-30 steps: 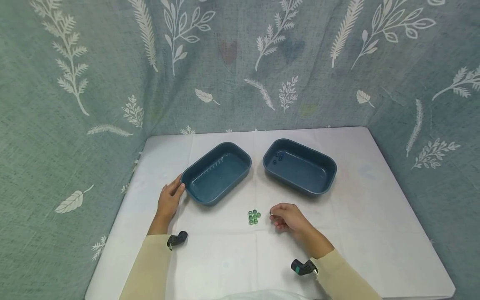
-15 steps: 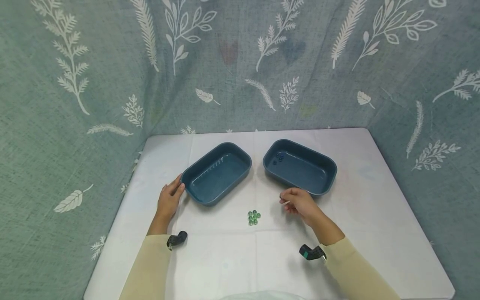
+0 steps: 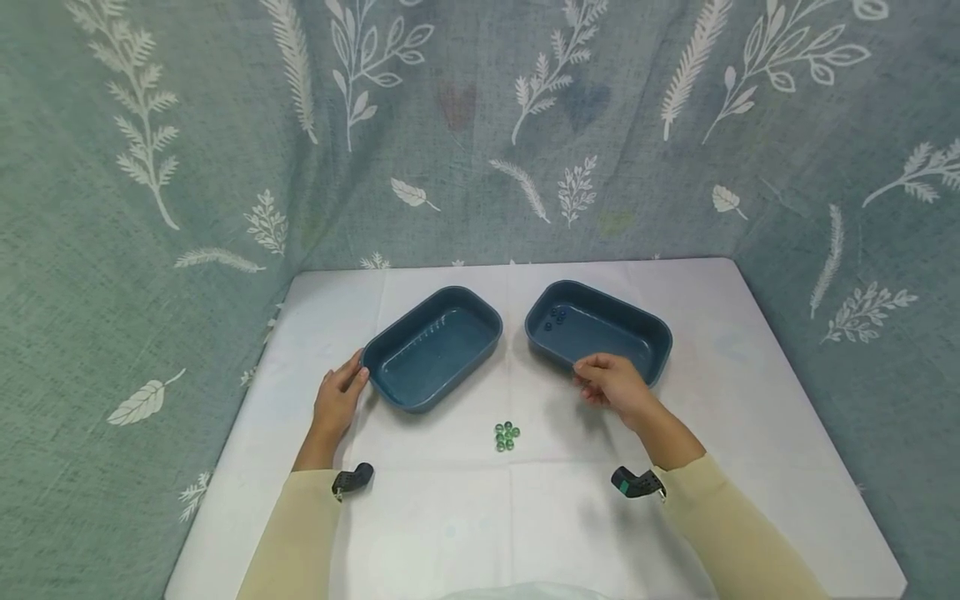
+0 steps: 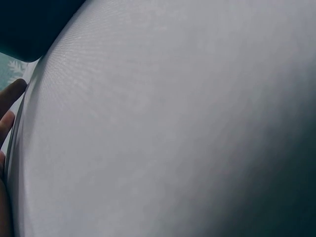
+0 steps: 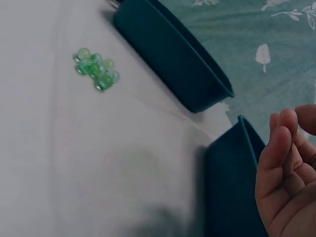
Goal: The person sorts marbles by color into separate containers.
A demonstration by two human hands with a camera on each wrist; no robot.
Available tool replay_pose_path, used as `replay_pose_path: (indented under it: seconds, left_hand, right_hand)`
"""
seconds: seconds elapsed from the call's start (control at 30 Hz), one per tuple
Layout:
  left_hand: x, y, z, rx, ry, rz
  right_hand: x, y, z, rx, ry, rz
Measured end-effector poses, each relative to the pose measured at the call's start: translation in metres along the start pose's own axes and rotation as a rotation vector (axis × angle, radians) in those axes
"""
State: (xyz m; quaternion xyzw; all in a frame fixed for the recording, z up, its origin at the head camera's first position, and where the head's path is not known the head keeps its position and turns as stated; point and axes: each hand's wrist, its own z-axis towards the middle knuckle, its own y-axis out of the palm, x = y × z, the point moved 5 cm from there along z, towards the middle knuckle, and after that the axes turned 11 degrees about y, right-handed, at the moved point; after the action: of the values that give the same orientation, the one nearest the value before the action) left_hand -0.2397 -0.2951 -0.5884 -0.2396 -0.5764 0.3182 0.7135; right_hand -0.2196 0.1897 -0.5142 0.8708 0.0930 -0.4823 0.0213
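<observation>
Hovering at the near rim of the right tray (image 3: 651, 332), the right hand (image 3: 613, 382) pinched something too small to identify, probably a marble. Its release over the tray seemed next. The left hand (image 3: 339, 398) rested open-fingered against the left tray (image 3: 397, 392).

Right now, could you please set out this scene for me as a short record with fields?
surface: white table with leaf-print cloth behind
left hand: left hand rests against the near end of the left tray
right hand: right hand, fingers curled, at the near rim of the right tray; whether it holds a marble cannot be told
left tray contents: nothing seen
right tray contents: a few dark marbles at the far left corner
loose items: cluster of green marbles on the table between the hands
</observation>
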Motion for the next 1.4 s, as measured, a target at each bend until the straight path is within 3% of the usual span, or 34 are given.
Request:
replay_pose_path:
  seconds: [0.57,0.97,1.4]
  left_hand:
    - [-0.001,0.0,-0.001,0.006,-0.006,-0.021]
    - [0.0,0.0,-0.001,0.024,0.044,-0.013]
    - [0.002,-0.001,0.0,0.021,0.048,-0.014]
  right_hand:
    - [-0.031,-0.035,0.022,0.027,-0.043,-0.02]
    - [-0.032,-0.051,0.054,0.069,0.01,-0.062]
    - [-0.029,-0.058,0.087,0.09,0.111,0.021]
